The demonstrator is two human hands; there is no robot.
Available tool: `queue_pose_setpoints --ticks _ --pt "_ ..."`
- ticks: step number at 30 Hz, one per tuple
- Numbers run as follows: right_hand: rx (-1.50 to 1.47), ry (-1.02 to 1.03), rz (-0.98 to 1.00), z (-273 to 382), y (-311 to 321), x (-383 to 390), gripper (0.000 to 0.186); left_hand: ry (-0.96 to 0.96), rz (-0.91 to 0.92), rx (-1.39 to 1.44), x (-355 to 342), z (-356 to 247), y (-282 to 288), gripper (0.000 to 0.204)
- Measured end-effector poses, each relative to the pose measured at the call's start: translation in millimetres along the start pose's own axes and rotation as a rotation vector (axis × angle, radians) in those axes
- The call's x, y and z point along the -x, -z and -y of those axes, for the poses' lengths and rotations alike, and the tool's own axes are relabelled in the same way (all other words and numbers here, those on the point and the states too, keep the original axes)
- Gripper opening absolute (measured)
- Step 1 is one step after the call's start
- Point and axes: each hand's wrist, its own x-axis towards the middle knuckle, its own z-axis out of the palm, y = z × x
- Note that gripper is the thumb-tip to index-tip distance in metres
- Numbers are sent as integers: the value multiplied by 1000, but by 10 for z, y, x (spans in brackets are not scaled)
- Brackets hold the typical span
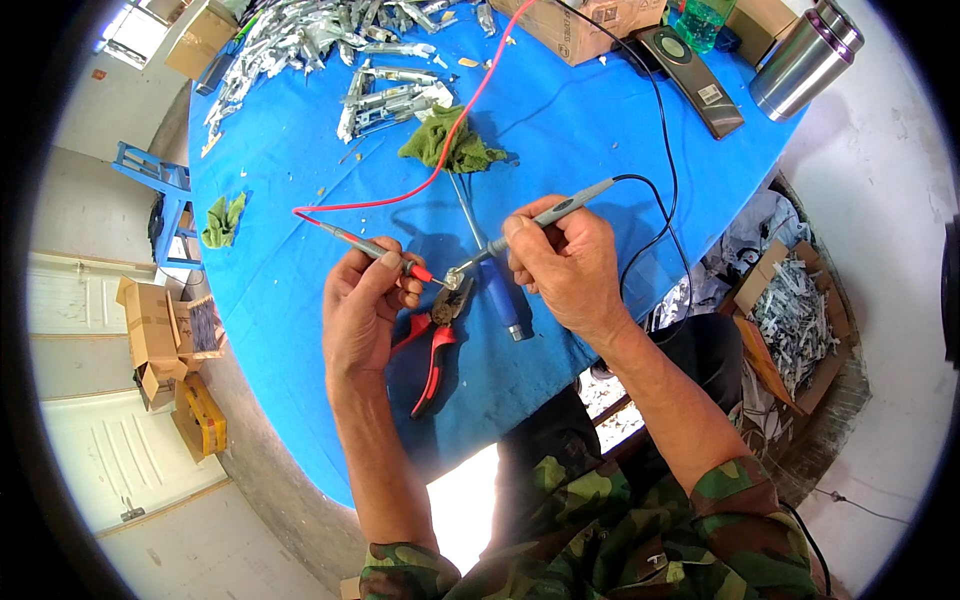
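From the left, our left hand [365,300] pinches the red-leaded test probe [357,241]; a small metallic part [453,279] sits between both probe tips, by the red-handled pliers [441,338]. Past the blue-handled screwdriver [497,296], our right hand [572,262] closes its fingers around the black-leaded test probe [573,204].

Toward the near edge of the blue-covered table [300,405], the left hand [360,310] holds a red-wired probe [362,245], the right hand [572,268] a black-wired probe [578,200] — the 2 aimed at a small pale piece [454,279] by red-handled pliers [440,340].
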Motion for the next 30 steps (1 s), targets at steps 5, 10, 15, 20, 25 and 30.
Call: queue_pose_setpoints --ticks 5,10,15,20,25,30 --pt "4 -4 -2 4 -2 0 13 7 -6 -9 -3 1 1 19" --pt "20 1 -7 2 1 -1 14 4 3 -21 -6 5 1 20" --pt "23 5 -8 8 -8 0 14 8 -3 -26 3 -2 -7 20" --pt "14 -1 -8 18 0 -1 14 -2 -32 -17 -24 18 31 18" --pt "13 -1 -10 7 2 -2 14 -40 -48 28 -30 26 61 17" --pt "-71 32 -15 13 16 21 19 -28 13 94 -10 5 61 19"
